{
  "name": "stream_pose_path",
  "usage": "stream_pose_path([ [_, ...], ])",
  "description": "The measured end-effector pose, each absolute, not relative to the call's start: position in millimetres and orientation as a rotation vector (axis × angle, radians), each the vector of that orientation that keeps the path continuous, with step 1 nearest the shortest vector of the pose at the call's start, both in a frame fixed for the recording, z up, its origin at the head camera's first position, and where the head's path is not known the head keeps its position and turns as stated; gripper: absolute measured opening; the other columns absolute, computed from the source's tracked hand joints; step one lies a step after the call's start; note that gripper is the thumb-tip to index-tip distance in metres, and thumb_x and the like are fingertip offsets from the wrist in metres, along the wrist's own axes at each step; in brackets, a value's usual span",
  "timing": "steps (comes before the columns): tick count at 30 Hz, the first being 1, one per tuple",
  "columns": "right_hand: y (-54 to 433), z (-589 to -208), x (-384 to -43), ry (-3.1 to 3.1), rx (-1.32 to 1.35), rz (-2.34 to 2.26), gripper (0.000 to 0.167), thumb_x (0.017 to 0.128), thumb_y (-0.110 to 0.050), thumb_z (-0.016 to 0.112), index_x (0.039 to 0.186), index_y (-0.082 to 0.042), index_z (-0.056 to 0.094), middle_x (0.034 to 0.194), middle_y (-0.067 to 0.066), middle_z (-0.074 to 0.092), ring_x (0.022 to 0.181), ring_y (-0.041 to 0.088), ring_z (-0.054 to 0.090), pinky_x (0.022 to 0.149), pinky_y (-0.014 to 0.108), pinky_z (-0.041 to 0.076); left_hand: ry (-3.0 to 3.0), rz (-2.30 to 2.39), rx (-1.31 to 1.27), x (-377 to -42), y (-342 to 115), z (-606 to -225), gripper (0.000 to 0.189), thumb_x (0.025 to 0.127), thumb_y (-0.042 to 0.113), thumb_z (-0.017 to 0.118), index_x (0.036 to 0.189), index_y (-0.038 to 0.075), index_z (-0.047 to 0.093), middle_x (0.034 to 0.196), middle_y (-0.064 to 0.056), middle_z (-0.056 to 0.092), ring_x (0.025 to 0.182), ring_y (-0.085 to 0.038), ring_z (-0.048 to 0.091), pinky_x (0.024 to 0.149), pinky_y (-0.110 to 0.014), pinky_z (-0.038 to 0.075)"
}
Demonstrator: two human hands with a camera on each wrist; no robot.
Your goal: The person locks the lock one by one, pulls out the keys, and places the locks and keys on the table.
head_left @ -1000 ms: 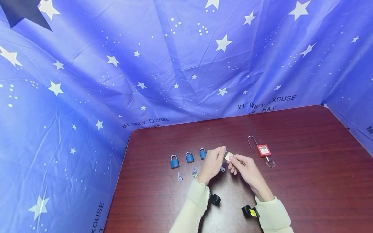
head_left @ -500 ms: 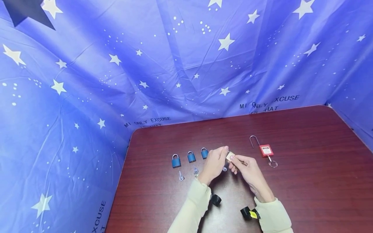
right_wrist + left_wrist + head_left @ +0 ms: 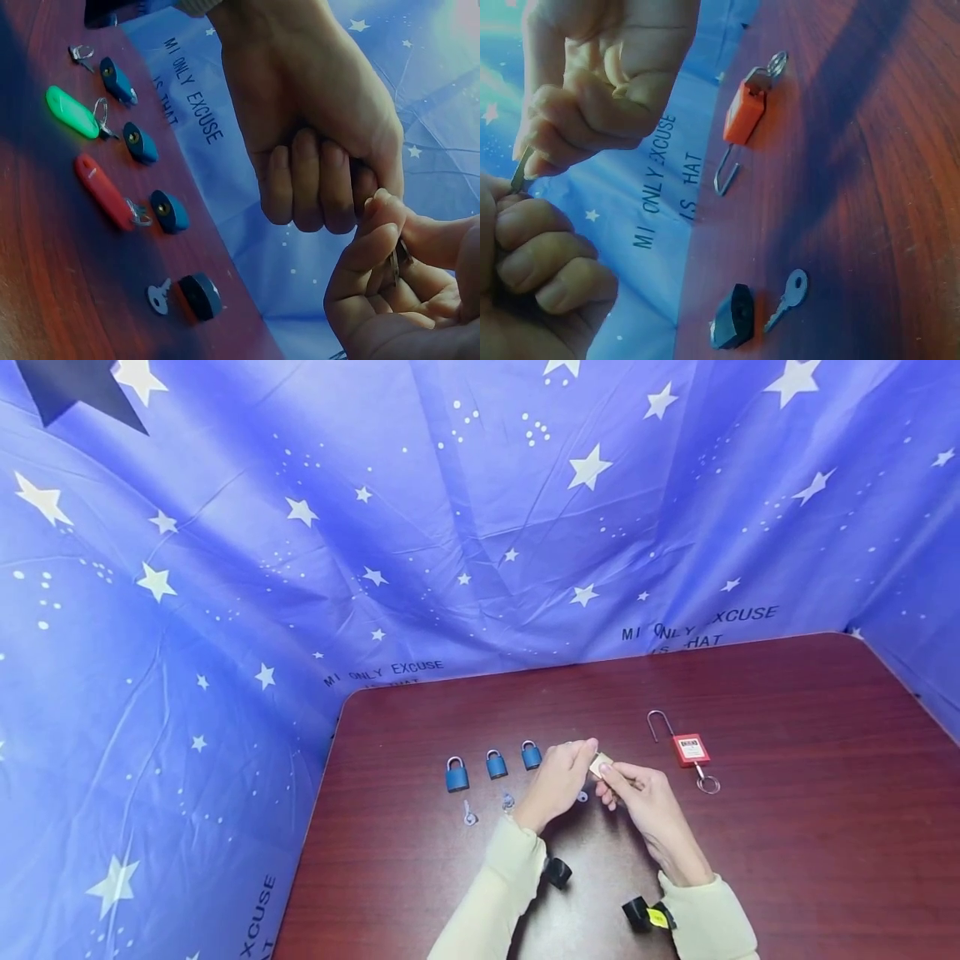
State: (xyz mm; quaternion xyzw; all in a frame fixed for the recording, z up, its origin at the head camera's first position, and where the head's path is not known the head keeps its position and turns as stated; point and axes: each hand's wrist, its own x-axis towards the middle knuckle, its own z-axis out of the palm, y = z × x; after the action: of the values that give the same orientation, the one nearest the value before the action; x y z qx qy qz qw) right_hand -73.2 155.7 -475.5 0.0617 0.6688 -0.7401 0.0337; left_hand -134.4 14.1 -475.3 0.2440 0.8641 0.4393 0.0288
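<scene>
In front of me both hands meet at a small brass padlock (image 3: 601, 766). My left hand (image 3: 557, 781) has its fingers curled at the shackle end, which is mostly hidden behind them. My right hand (image 3: 648, 802) pinches the padlock's body between thumb and fingers. In the left wrist view a thin metal edge (image 3: 519, 171) shows between the two hands; in the right wrist view narrow metal pieces (image 3: 395, 264) show inside the right fingers. A loose key (image 3: 582, 797) lies on the table below the hands, beside a dark padlock (image 3: 200, 296) that the left hand hides from the head view.
Three blue padlocks (image 3: 497, 765) stand in a row to the left, with keys (image 3: 470, 814) before them. Two of these keys carry a green tag (image 3: 71, 112) and a red tag (image 3: 102, 192). Right of the hands lies a red padlock (image 3: 691, 749) with its shackle raised and a ring attached.
The shackle that showed between the hands a second ago is now almost out of sight, with the brass body close to the left fingers. The whole head view has shifted slightly.
</scene>
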Motion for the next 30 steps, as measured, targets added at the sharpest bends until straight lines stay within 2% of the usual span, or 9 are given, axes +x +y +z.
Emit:
stream_pose_path([
  [6, 159, -480, -73, 1.978, 0.21, -2.324, 0.026, 0.101, -0.017, 0.058, 0.096, 0.008, 0.066, 0.068, -0.006, 0.062, 0.06, 0.003, 0.054, 0.055, 0.02, 0.048, 2.622, 1.337, 0.71, -137, 18, -479, 0.045, 0.108, 0.033, 0.038, 0.074, 0.014, 0.061, 0.066, 0.008, 0.053, 0.065, -0.002, 0.048, 0.06, -0.014, 0.038],
  [12, 162, -484, -75, 2.037, 0.166, -2.265, 0.03, 0.101, -0.017, 0.057, 0.095, 0.012, 0.065, 0.067, -0.007, 0.061, 0.059, 0.003, 0.053, 0.054, 0.02, 0.046, 2.595, 1.353, 0.689, -136, 18, -483, 0.045, 0.108, 0.032, 0.039, 0.078, 0.012, 0.066, 0.069, 0.005, 0.062, 0.065, 0.0, 0.05, 0.061, -0.014, 0.041],
  [21, 167, -488, -73, 2.024, 0.149, -2.22, 0.027, 0.101, -0.021, 0.058, 0.089, 0.002, 0.067, 0.069, -0.005, 0.062, 0.06, 0.005, 0.054, 0.056, 0.023, 0.049, 2.574, 1.239, 0.734, -137, 16, -482, 0.046, 0.108, 0.037, 0.037, 0.087, 0.013, 0.071, 0.07, 0.004, 0.062, 0.065, 0.0, 0.05, 0.061, -0.014, 0.041],
  [25, 169, -488, -73, 2.101, 0.14, -2.134, 0.034, 0.102, -0.023, 0.057, 0.095, 0.009, 0.066, 0.072, -0.001, 0.064, 0.061, 0.006, 0.057, 0.057, 0.024, 0.051, 2.594, 1.146, 0.749, -141, 14, -484, 0.047, 0.107, 0.04, 0.037, 0.082, 0.015, 0.067, 0.061, 0.005, 0.054, 0.057, -0.001, 0.046, 0.056, -0.016, 0.039],
  [30, 179, -487, -72, 2.174, 0.115, -2.064, 0.038, 0.104, -0.02, 0.053, 0.109, 0.017, 0.061, 0.08, 0.006, 0.068, 0.066, 0.005, 0.06, 0.058, 0.024, 0.053, 2.623, 1.18, 0.718, -149, 13, -484, 0.049, 0.107, 0.042, 0.036, 0.07, 0.015, 0.054, 0.055, 0.009, 0.048, 0.051, -0.003, 0.044, 0.054, -0.017, 0.038],
])
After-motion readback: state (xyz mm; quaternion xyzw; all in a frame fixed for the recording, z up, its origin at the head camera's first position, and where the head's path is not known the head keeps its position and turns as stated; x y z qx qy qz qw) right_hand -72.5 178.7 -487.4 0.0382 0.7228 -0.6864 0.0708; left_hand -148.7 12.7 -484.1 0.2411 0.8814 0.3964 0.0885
